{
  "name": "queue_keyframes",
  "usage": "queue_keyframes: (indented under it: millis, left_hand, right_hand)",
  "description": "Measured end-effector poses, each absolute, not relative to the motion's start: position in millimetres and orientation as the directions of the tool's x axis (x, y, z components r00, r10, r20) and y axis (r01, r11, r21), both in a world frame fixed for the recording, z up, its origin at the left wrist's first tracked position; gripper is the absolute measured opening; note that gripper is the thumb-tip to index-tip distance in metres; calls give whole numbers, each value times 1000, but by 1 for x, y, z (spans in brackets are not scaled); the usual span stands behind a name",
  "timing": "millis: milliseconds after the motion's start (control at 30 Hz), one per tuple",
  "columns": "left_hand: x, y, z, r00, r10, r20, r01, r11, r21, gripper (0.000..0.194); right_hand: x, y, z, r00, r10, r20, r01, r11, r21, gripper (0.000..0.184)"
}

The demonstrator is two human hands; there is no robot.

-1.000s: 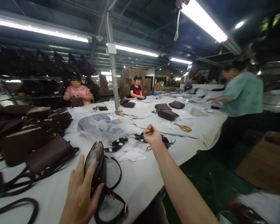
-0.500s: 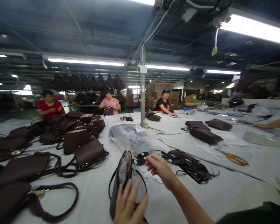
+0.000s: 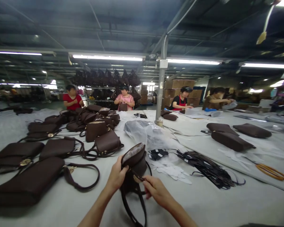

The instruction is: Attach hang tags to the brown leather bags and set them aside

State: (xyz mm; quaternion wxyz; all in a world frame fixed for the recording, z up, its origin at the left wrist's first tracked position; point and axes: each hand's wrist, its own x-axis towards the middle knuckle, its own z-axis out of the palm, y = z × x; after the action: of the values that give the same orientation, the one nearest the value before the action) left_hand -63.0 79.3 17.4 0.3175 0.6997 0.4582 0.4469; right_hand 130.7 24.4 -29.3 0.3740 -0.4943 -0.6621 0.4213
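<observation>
A dark brown handbag (image 3: 138, 162) stands in front of me, its top open on clear plastic stuffing. My left hand (image 3: 118, 175) grips the bag's left side, thumb on the outside near the rim. At the bag's right, my right hand (image 3: 155, 189) is closed in a pinch beside the gold clasp (image 3: 136, 179), on the strap or hardware there; the exact spot is partly hidden by the fingers. The bag's strap (image 3: 125, 201) hangs in a loop toward me on the white table cover (image 3: 104, 208).
Several more brown handbags (image 3: 54, 176) crowd the left side. To the right lie white paper pieces (image 3: 171, 171), black tags (image 3: 208, 170), yellow-handled scissors (image 3: 272, 171) and brown pouches (image 3: 230, 140). A clear plastic bag (image 3: 144, 132) lies near a metal post (image 3: 160, 91). Several co-workers sit beyond.
My view has turned left. My right hand has come from near the tags to the handbag's clasp area. My left hand has gone from spread fingers to gripping the bag, which now tilts.
</observation>
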Motion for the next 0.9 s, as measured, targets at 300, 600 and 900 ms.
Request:
queue_keyframes:
  millis: [300,600,900]
  left_hand:
    - [-96,83,19,399,872,283,220,-391,894,63]
    - [-109,52,-8,210,911,356,479,-413,774,47]
    - [-117,71,4,217,904,369,413,-427,804,44]
  right_hand:
    - [123,18,-28,-153,973,176,401,223,-889,30]
    - [119,1,-45,-156,896,415,606,419,-677,33]
    - [133,45,15,-124,723,680,674,564,-477,26]
